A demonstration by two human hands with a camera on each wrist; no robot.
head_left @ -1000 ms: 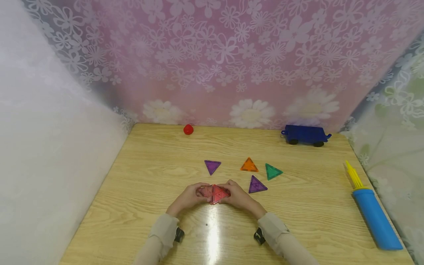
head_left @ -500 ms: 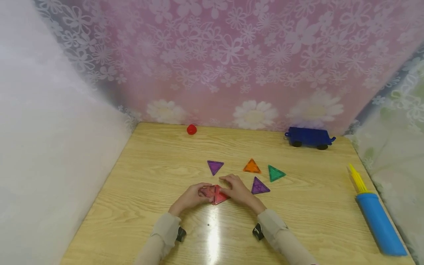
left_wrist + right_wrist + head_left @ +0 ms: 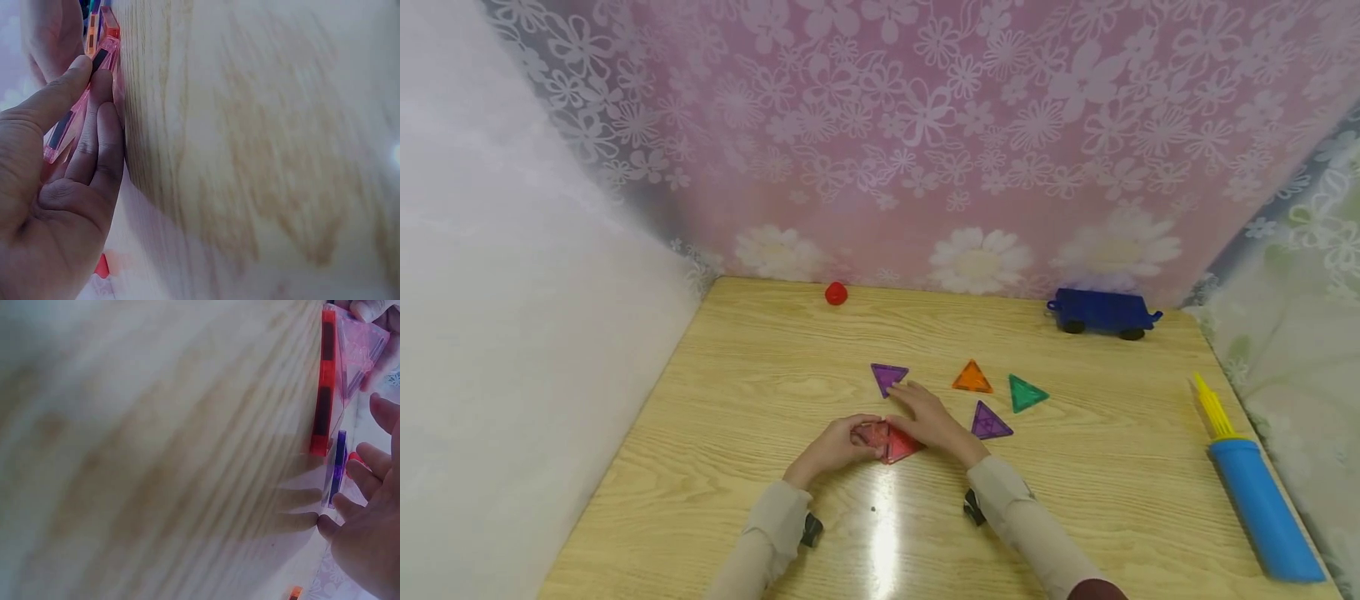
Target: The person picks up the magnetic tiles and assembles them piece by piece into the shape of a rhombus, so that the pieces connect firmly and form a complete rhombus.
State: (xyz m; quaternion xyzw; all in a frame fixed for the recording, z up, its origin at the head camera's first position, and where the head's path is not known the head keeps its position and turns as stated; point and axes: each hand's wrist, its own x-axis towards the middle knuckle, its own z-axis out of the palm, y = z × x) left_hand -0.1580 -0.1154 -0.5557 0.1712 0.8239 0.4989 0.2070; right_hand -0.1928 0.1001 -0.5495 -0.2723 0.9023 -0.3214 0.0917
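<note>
"Joined, seemingly?"
"Two: left red triangle-tile (image 3: 872,433), pinched by left hand (image 3: 835,447); right red triangle-tile (image 3: 903,445); well inside far edge of table (image 3: 752,350)."
"Outstanding?"
"Apparently four, loose: far purple triangle-tile (image 3: 888,376), right hand (image 3: 929,419) relaxed, empty, by its corner; orange triangle-tile (image 3: 972,379); green triangle-tile (image 3: 1025,393); near purple triangle-tile (image 3: 989,422)."

Left hand (image 3: 59,181) is pinching a slanting pink see-through tile (image 3: 61,129) between thumb and fingers. Red tile (image 3: 110,24) and orange tile (image 3: 92,32) are showing beyond. Wood-grain tabletop (image 3: 250,125) is spreading alongside.
</note>
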